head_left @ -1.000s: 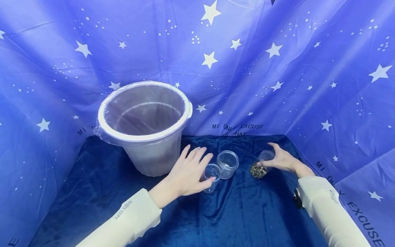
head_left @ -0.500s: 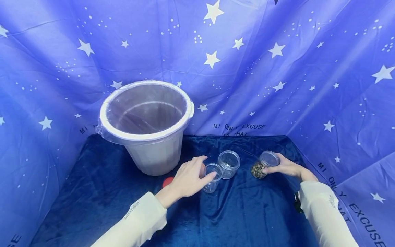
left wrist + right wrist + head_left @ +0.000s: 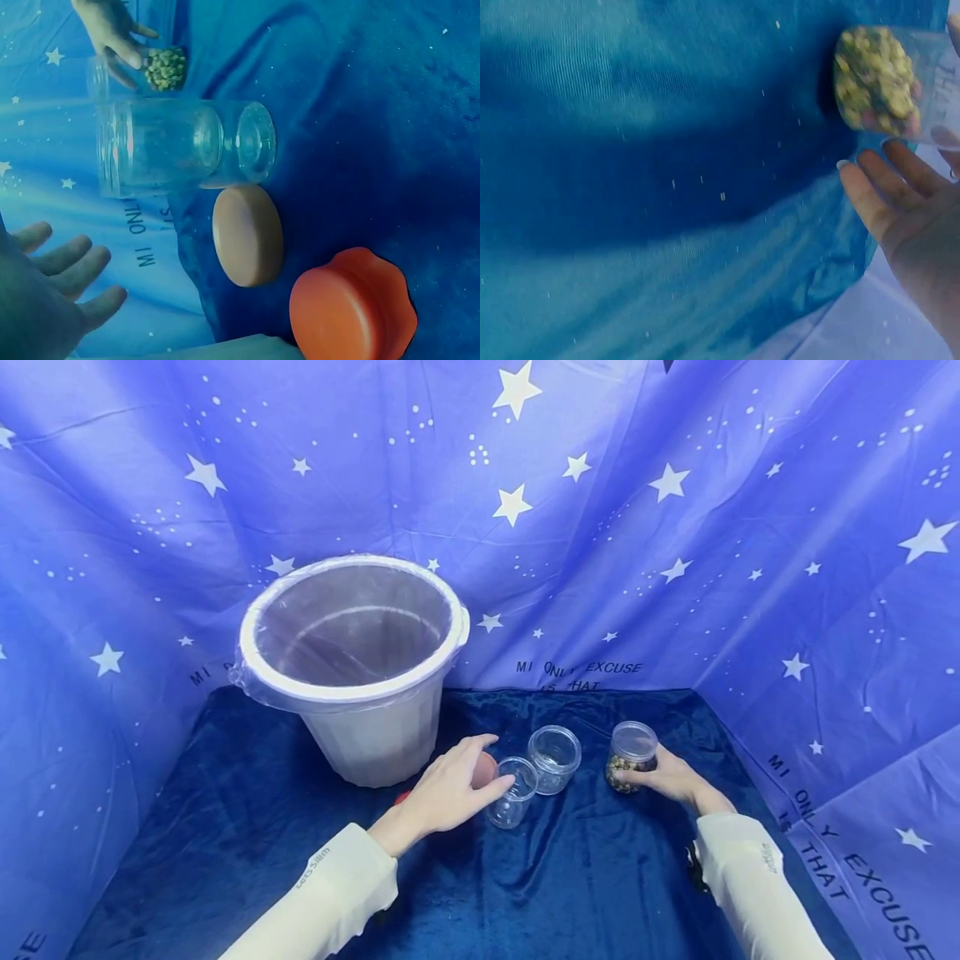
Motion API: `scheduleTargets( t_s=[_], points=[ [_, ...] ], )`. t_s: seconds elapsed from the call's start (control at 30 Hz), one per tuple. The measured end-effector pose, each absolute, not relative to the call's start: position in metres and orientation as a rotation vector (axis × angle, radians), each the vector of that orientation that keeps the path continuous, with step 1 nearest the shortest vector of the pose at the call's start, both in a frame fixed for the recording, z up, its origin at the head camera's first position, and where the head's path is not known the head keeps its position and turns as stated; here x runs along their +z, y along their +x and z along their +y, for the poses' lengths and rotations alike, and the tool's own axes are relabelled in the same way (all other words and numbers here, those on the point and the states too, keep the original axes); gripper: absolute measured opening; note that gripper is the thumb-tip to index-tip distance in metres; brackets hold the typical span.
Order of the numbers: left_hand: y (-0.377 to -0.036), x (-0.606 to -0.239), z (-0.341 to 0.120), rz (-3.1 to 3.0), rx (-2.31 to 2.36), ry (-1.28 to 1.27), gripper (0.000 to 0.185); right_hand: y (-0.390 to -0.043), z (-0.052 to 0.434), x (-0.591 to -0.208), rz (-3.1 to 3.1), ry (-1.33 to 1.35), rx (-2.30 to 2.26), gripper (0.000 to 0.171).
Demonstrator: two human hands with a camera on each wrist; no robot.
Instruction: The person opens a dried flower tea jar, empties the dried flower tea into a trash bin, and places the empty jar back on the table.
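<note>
right hand (image 3: 663,774) grasped the bean jar (image 3: 632,756), best kept upright; released left hand (image 3: 450,789) touched the empty jar (image 3: 512,792) at nine o'clock.

The dark blue cloth (image 3: 570,877) lay bare in front of the jars, giving open room between the 2 sleeves. The lined bucket (image 3: 352,668) blocked the back left, with 2 empty jars (image 3: 554,758) just right of it (touching each other). 2 lids (image 3: 247,235) lay beside the bucket's foot. The starred backdrop (image 3: 675,527) closed off rear and sides.
</note>
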State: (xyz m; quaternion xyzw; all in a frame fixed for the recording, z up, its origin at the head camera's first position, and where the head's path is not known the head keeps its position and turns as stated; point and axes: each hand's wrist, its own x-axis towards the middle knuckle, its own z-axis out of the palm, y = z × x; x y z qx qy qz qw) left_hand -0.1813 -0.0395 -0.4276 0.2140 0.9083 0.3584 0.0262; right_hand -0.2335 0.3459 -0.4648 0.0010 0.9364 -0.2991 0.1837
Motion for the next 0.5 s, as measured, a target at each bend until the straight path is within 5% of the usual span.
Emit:
scheduleTargets(
  t_s=[0.5],
  points=[
    [-0.193,-0.425,-0.062,2.853,1.002,0.942,0.074,-0.226,0.333,-0.484,2.784,0.030,-0.846,0.099]
  ],
)
